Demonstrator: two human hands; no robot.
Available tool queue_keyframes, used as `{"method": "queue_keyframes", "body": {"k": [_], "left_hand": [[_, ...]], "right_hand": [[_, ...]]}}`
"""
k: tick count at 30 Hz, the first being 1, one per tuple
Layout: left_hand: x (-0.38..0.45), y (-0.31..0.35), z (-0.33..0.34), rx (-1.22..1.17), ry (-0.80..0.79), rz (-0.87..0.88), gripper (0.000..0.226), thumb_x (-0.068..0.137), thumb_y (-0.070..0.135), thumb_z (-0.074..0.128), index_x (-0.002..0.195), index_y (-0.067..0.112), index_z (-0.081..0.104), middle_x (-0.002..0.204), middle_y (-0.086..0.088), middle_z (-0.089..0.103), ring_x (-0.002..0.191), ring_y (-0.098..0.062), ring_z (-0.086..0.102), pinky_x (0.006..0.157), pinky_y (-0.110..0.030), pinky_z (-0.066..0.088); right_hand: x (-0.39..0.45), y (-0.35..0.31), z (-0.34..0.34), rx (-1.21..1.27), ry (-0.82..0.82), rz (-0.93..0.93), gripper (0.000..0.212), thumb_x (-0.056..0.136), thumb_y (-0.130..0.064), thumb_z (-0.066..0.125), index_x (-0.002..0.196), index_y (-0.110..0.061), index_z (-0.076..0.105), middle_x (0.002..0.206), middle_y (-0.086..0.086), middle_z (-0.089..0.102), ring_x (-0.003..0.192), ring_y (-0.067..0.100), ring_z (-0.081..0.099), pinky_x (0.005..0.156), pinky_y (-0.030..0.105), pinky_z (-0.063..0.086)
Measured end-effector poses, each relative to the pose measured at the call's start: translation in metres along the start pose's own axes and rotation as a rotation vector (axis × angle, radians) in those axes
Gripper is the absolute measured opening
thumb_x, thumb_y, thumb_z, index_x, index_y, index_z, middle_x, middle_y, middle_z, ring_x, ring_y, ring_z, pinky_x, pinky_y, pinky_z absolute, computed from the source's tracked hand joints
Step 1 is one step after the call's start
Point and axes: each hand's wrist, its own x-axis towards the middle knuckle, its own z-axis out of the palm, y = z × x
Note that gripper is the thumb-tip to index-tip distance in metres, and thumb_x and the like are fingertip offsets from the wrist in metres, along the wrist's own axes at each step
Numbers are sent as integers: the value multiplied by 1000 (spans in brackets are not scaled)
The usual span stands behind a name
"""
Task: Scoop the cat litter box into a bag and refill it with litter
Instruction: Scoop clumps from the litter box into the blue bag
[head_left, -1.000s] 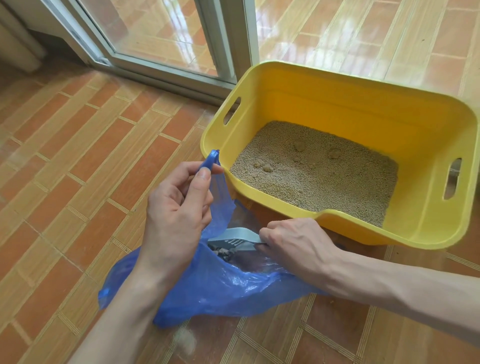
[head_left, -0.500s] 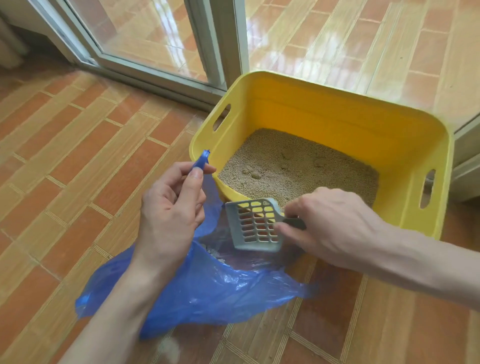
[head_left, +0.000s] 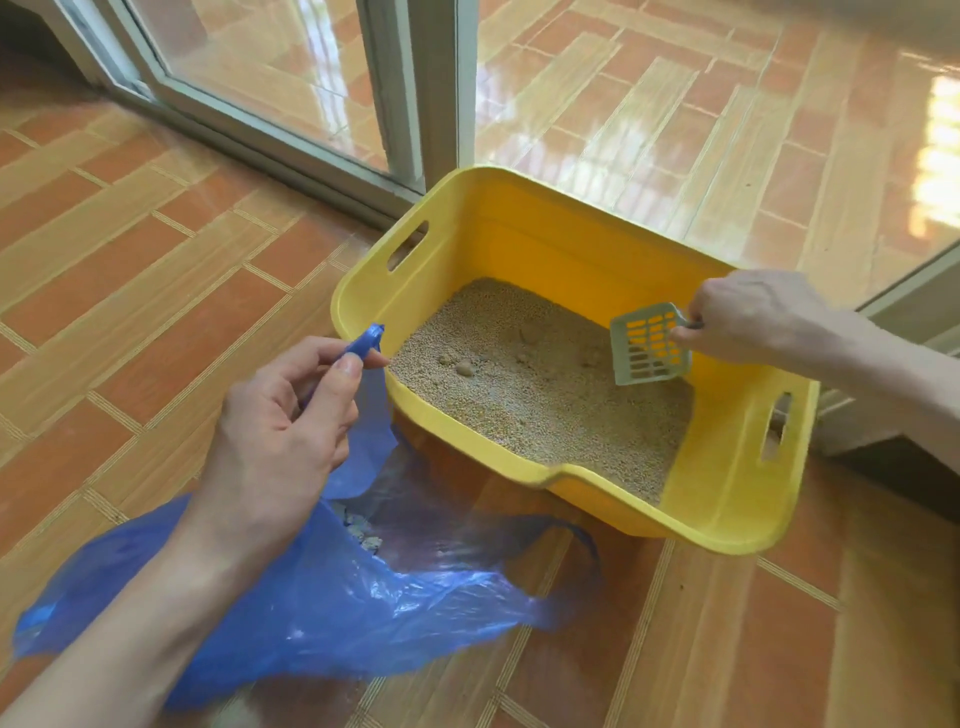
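Observation:
A yellow litter box (head_left: 550, 244) stands on the tiled floor, its bottom covered with tan litter (head_left: 540, 395). A few clumps (head_left: 464, 368) lie near its left side. My right hand (head_left: 753, 317) grips the handle of a grey slotted scoop (head_left: 649, 345), which hangs empty above the litter at the box's right side. In front of the box lies a blue plastic bag (head_left: 337, 597). My left hand (head_left: 280, 431) pinches the bag's handle and lifts its mouth open beside the box's left front corner. Some grey clumps (head_left: 363, 525) show inside the bag.
A sliding glass door with a grey frame (head_left: 415, 88) stands just behind the box. More door frame (head_left: 909, 301) runs at the right, behind my right arm. Orange tiled floor (head_left: 130, 291) stretches to the left and front.
My right hand has carried the scoop up out of the bag, over the front rim, to the right side of the box. My left hand keeps holding the bag handle.

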Motion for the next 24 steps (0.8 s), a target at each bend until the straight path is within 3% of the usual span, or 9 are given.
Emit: {"method": "queue_keyframes", "body": {"k": [5,11,16,18,20,22,24], "left_hand": [[2,-3,2,-27,2,-12,23,105,17,50,100,13,72,58,0,28,50,-15,22,44,-25,20],[3,-8,7,-21,-39,-8,23,104,20,51,100,15,73,57,4,28,51,-17,21,45,-28,17],[3,-12,6,7,-33,-6,23,103,18,51,99,16,73,55,8,30,47,-11,22,42,-20,20],[3,-13,4,11,-36,-9,23,103,18,51,99,18,74,55,8,30,47,-11,22,42,-20,20],[3,-13,4,3,-36,-16,23,103,19,51,99,17,74,56,6,29,47,-11,22,42,-20,20],[3,-12,4,4,-40,-16,23,102,21,51,100,17,74,56,6,29,47,-12,22,42,-20,21],[2,-12,4,11,-43,-12,23,102,23,52,101,17,74,56,7,30,48,-14,23,43,-21,21]], "right_hand": [[18,-9,1,-22,-100,-38,46,97,-44,55,59,-20,47,60,-3,52,52,14,46,47,22,35],[22,-23,10,-261,-49,-59,41,102,-22,51,61,-19,48,57,-7,51,46,10,41,44,22,37],[27,-22,17,-180,76,-122,40,105,-24,38,69,-17,54,62,-4,56,48,10,40,77,31,53],[31,-23,19,-152,109,-154,41,104,-25,36,67,-16,53,60,-3,54,46,10,40,68,30,53],[33,-24,22,-111,120,-191,41,102,-27,39,64,-17,48,57,-5,51,44,9,39,49,24,40],[36,-25,27,-66,125,-222,40,101,-30,43,63,-19,48,55,-7,50,43,8,38,44,22,28],[38,-27,32,-9,111,-223,40,100,-35,45,65,-19,54,54,-7,51,42,9,39,44,22,30]]}}
